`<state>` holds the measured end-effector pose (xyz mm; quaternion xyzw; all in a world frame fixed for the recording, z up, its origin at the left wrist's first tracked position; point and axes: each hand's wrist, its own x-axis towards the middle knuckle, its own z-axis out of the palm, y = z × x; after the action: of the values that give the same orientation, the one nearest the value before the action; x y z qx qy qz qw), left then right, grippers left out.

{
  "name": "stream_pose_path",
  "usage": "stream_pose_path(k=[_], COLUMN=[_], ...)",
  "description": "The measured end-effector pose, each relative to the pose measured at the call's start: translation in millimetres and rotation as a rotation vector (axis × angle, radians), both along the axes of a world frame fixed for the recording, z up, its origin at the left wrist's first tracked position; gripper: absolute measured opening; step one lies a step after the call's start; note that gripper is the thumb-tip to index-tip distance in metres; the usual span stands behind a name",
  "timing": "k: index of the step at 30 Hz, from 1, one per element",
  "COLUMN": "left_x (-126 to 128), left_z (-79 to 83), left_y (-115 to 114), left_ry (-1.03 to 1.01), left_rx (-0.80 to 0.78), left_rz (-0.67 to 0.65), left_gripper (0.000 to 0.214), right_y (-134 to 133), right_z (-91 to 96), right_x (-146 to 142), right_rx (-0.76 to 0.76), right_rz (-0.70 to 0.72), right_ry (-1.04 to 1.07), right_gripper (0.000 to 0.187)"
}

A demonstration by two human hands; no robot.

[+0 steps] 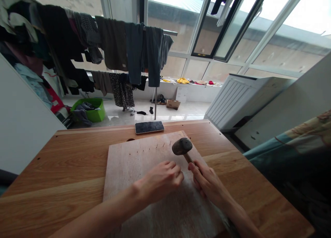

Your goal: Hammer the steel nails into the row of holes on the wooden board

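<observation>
My right hand [207,179] is wrapped round the wooden handle of a mallet [182,146]. The mallet's dark, rounded head hovers over the far right part of a pale wooden board [121,182]. Curled fingers hide whatever my left hand [165,177] may hold; it is low over the middle of the board, left of my right hand. Thin nails stick up near the board's far edge, among them a nail [163,144] just left of the mallet head. Several small dark spots continue that row leftward; whether they are nail heads or holes I cannot tell.
The board lies on a wooden table [64,165]. A phone [149,127] rests at the table's far edge. Beyond are a drying rack hung with clothes [113,41], a green basket [97,110] and a white ridged panel [224,96]. Patterned fabric [292,145] hangs at right.
</observation>
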<state>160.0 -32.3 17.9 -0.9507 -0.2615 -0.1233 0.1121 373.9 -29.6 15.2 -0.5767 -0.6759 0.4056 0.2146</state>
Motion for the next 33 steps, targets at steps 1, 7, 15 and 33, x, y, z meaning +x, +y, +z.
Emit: stream_pose_path(k=[1,7,15,33], left_x=[-1.0,-13.1,-84.6,-99.5], left_z=[0.3,4.0,12.0,0.8], left_y=[0.5,10.7,60.6,68.2], left_ry=[0.003,-0.084,-0.646,-0.573], left_rx=[-0.033,-0.173,-0.520,-0.611], left_rz=[0.005,0.009,0.234,0.286], left_gripper=[0.006,0.017,0.023,0.041], right_y=[0.2,-0.6,-3.1,-4.3], right_z=[0.1,1.4,0.9,7.1], right_x=[0.0,-0.5,0.0,-9.0], right_rx=[-0.001,-0.004,-0.017,-0.031], right_rz=[0.004,0.014,0.008,0.053], right_ry=[-0.002,0.015,0.043,-0.063], right_gripper=[0.042,0.044,0.046,0.042])
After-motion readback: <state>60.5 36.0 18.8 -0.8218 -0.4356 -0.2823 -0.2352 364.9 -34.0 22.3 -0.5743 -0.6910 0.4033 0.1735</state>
